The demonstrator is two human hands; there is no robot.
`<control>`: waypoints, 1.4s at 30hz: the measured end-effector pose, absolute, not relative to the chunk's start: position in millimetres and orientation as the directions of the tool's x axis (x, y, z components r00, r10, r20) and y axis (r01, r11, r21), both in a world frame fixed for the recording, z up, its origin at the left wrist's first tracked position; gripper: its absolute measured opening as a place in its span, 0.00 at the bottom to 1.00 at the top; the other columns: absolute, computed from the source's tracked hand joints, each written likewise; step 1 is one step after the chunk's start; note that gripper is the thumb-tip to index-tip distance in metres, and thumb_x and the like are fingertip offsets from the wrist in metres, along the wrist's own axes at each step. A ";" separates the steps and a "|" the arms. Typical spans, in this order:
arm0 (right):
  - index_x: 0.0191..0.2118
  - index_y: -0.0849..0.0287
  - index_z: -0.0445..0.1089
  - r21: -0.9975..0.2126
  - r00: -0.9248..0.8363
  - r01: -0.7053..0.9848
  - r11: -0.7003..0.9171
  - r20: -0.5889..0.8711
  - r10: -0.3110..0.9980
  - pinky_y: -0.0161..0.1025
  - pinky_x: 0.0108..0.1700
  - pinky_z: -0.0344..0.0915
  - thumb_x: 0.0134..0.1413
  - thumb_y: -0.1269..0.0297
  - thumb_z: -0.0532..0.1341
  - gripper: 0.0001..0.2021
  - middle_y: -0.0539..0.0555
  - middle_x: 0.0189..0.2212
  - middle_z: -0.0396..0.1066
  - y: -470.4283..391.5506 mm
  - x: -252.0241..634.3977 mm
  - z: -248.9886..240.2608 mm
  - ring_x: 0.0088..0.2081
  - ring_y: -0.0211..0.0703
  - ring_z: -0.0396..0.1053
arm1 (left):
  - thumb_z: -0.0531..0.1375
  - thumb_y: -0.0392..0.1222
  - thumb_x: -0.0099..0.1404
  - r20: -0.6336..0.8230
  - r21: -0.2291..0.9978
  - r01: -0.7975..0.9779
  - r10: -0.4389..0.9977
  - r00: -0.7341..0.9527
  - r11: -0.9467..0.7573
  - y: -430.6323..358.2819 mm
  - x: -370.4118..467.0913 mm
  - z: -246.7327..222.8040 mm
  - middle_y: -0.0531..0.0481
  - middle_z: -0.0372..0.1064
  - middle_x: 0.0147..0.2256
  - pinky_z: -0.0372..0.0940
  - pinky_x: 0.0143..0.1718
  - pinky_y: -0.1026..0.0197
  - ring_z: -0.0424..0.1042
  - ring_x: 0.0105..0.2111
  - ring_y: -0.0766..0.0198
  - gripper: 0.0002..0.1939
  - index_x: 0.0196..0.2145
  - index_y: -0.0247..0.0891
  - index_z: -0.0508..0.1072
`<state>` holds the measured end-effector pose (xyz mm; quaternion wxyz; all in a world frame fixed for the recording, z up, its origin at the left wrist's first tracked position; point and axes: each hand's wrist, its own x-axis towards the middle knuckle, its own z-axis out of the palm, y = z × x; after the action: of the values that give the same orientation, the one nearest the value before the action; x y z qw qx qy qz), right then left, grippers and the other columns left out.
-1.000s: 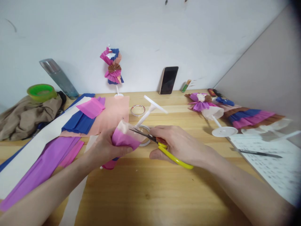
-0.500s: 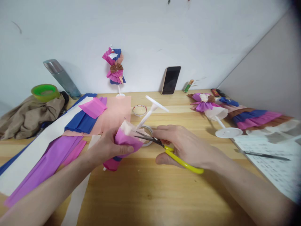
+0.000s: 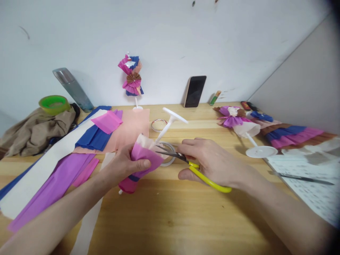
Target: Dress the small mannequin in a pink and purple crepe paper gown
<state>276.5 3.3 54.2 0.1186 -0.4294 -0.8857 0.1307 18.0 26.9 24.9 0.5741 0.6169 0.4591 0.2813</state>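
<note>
My left hand [image 3: 127, 164] grips a small stand wrapped in pink, purple and cream crepe paper [image 3: 145, 158], tilted so that its white round base [image 3: 175, 115] points up and away. In my right hand [image 3: 204, 159] are scissors with yellow handles [image 3: 209, 181]. Their dark blades are slightly parted, with the tips at the cream paper edge beside the white stem. A roll of tape [image 3: 170, 162] lies on the table behind the blades, partly hidden by them.
Crepe paper strips [image 3: 53, 187] cover the left side, near a cloth [image 3: 39, 129] and bottle [image 3: 73, 90]. A dressed stand [image 3: 133, 79] and phone [image 3: 195, 91] are at the wall. Another stand [image 3: 261, 151] lies at right, beside a printed sheet [image 3: 305, 191] with a pen.
The scissor blades have opened a little and sit slightly farther right from the paper. The whole view has shifted slightly.
</note>
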 end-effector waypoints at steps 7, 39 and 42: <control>0.41 0.60 0.71 -0.307 -0.576 0.762 0.570 0.078 0.813 0.37 0.32 0.56 0.55 0.49 0.63 0.18 0.55 0.31 0.72 2.5 273.9 56.3 0.32 0.46 0.69 | 0.70 0.54 0.50 -0.125 0.974 0.227 0.880 0.458 0.020 24.0 21.9 29.7 0.49 0.71 0.30 0.62 0.31 0.63 0.68 0.31 0.62 0.24 0.38 0.32 0.76; 0.35 0.60 0.69 -0.315 -0.560 0.762 0.566 0.119 0.820 0.36 0.30 0.51 0.54 0.44 0.59 0.21 0.54 0.28 0.69 -4.2 261.2 52.5 0.26 0.42 0.63 | 0.69 0.54 0.48 -0.164 0.948 0.317 0.894 0.418 0.026 14.5 32.6 36.0 0.52 0.67 0.24 0.56 0.22 0.67 0.60 0.23 0.68 0.21 0.32 0.32 0.77; 0.35 0.60 0.69 -0.312 -0.556 0.762 0.567 0.134 0.821 0.36 0.30 0.50 0.54 0.44 0.59 0.21 0.54 0.28 0.69 -3.7 260.8 51.8 0.26 0.42 0.63 | 0.69 0.54 0.48 -0.155 0.952 0.304 0.892 0.424 0.021 14.0 32.6 35.4 0.52 0.67 0.24 0.56 0.22 0.67 0.60 0.23 0.68 0.22 0.33 0.32 0.77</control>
<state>260.8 -3.7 51.8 0.1331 -0.4522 -0.8751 0.1095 32.6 14.0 35.4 0.5438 0.6452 0.4636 0.2704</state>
